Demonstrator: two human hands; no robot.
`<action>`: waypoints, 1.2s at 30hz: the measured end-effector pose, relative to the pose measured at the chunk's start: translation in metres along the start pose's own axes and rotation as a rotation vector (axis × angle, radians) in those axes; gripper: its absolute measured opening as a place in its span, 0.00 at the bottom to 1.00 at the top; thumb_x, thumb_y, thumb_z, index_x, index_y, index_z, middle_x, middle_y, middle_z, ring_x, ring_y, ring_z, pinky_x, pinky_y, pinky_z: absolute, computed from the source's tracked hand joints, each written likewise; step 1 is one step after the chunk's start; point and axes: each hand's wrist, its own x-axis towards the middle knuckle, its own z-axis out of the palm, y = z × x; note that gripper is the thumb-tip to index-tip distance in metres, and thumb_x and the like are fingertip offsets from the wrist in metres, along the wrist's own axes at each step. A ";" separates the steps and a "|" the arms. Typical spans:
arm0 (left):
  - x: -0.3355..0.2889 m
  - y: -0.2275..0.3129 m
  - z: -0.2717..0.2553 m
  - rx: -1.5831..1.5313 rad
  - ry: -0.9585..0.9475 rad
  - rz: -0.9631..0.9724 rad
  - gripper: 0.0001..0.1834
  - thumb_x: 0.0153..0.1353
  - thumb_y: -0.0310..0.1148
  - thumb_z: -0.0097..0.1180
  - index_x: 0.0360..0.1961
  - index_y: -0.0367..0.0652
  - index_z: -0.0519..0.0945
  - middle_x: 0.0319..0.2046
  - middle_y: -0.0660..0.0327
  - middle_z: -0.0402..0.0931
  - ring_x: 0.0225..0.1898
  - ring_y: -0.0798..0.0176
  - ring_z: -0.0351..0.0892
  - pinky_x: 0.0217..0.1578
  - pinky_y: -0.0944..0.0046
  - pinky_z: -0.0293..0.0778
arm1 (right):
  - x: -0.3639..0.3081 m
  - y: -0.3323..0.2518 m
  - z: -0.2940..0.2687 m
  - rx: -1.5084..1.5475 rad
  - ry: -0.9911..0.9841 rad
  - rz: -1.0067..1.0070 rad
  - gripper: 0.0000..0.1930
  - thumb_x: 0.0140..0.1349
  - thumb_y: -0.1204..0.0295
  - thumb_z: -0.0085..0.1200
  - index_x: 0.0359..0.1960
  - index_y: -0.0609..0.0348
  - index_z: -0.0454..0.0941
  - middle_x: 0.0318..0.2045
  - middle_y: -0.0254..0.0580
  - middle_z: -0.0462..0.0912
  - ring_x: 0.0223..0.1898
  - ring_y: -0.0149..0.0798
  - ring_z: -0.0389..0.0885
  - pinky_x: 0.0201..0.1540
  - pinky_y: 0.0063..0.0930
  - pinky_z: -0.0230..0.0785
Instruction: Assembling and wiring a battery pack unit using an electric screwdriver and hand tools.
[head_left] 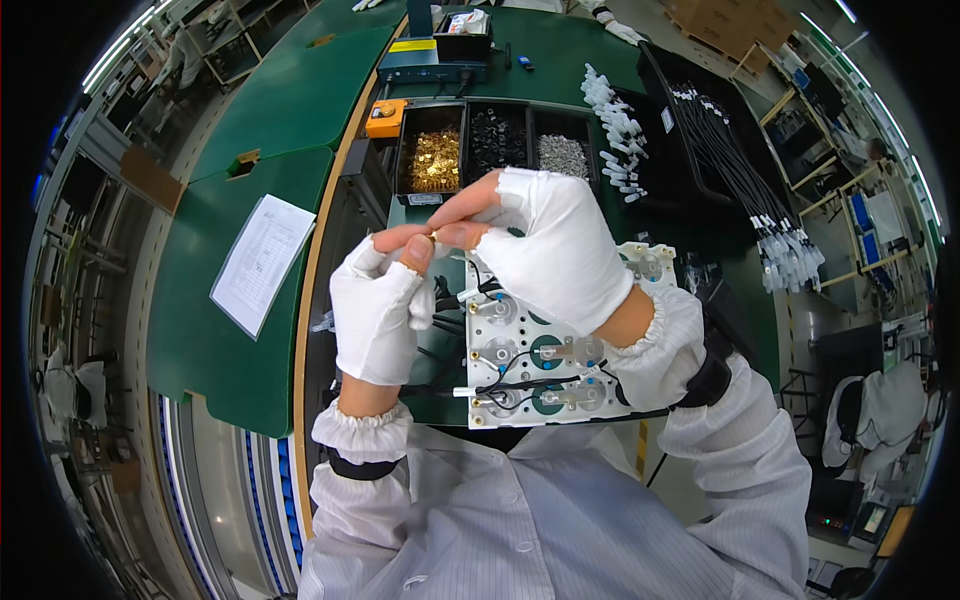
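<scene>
Both my hands wear white gloves with bare fingertips and meet above the bench. A small brass-coloured part is pinched there, its exact shape too small to make out. My left hand closes thumb and forefinger on it from the left. From the right, my right hand presses thumb and forefinger to the same spot. Below lies a white plate with holes, clear round fittings and black cables, partly covered by my right hand. Past my fingers stands a bin of loose brass-coloured parts.
Beside the brass parts are a bin of black pieces and one of silver pieces. White-capped connectors lie to their right, before a black crate of cables. A paper sheet rests on the green left table.
</scene>
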 end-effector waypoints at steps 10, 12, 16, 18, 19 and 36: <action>0.000 0.015 0.002 0.123 -0.047 -0.149 0.14 0.73 0.39 0.60 0.44 0.37 0.82 0.17 0.70 0.68 0.16 0.78 0.59 0.18 0.75 0.51 | 0.003 0.007 0.003 -0.400 0.113 -0.453 0.07 0.53 0.80 0.66 0.34 0.57 0.89 0.30 0.43 0.86 0.31 0.43 0.86 0.36 0.31 0.79; 0.002 0.014 -0.006 0.081 -0.067 -0.148 0.14 0.72 0.39 0.61 0.43 0.37 0.83 0.17 0.70 0.70 0.16 0.78 0.61 0.17 0.75 0.53 | 0.004 0.006 0.002 -0.459 0.107 -0.487 0.06 0.53 0.79 0.67 0.34 0.56 0.89 0.30 0.43 0.86 0.31 0.44 0.86 0.36 0.32 0.79; 0.004 0.015 -0.019 0.052 -0.132 -0.123 0.14 0.72 0.40 0.61 0.42 0.38 0.85 0.16 0.70 0.72 0.15 0.78 0.63 0.17 0.76 0.55 | 0.007 0.003 -0.002 -0.517 0.056 -0.600 0.05 0.54 0.76 0.67 0.33 0.57 0.89 0.29 0.42 0.86 0.31 0.45 0.86 0.36 0.33 0.80; 0.003 0.018 -0.014 0.114 -0.127 -0.102 0.14 0.72 0.40 0.61 0.40 0.38 0.85 0.16 0.70 0.72 0.15 0.79 0.63 0.17 0.76 0.55 | 0.006 0.002 -0.003 -0.507 0.041 -0.636 0.05 0.54 0.76 0.68 0.33 0.58 0.89 0.29 0.42 0.86 0.31 0.44 0.86 0.35 0.33 0.80; 0.003 0.019 -0.012 0.176 -0.118 -0.081 0.14 0.72 0.40 0.61 0.39 0.39 0.85 0.16 0.70 0.72 0.16 0.79 0.63 0.17 0.76 0.55 | 0.005 0.001 -0.004 -0.543 0.043 -0.630 0.05 0.54 0.75 0.68 0.33 0.58 0.89 0.29 0.41 0.86 0.31 0.44 0.86 0.35 0.33 0.80; -0.004 -0.005 -0.007 0.671 -0.140 0.349 0.10 0.67 0.29 0.64 0.47 0.38 0.87 0.40 0.65 0.79 0.28 0.76 0.70 0.32 0.74 0.69 | 0.005 0.002 -0.017 -0.420 0.019 -0.239 0.04 0.59 0.80 0.61 0.36 0.66 0.84 0.31 0.51 0.85 0.31 0.48 0.86 0.36 0.36 0.78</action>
